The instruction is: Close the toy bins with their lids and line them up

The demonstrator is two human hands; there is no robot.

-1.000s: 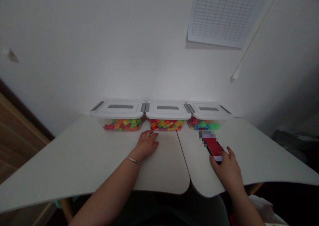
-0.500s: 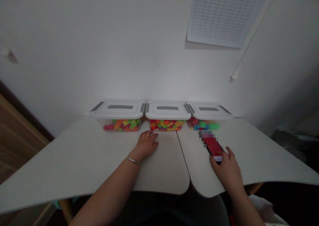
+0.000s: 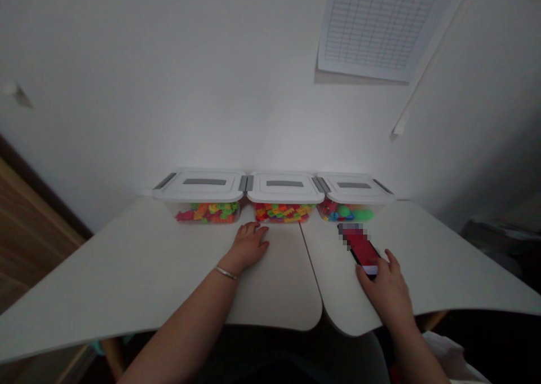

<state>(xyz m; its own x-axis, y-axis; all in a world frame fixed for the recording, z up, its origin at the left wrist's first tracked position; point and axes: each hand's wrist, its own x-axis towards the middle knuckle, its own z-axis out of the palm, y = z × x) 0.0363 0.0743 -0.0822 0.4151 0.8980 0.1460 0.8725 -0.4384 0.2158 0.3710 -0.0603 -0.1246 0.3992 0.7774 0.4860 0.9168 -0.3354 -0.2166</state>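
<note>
My left hand lies on the white table with its fingers spread, holding nothing. It rests in front of the left and middle boxes, a silver bracelet at its wrist. A smartphone with a red screen lies flat on the right part of the table. At the phone's lower end is my right hand, fingers apart. Its thumb is by the phone's left edge and a fingertip touches the lower screen. The phone's far end is pixelated.
Along the wall stand three clear, white-lidded boxes: a left box and a middle box with colourful plastic pieces, and a right box with green and blue pieces. A seam divides the white table. A printed sheet hangs above.
</note>
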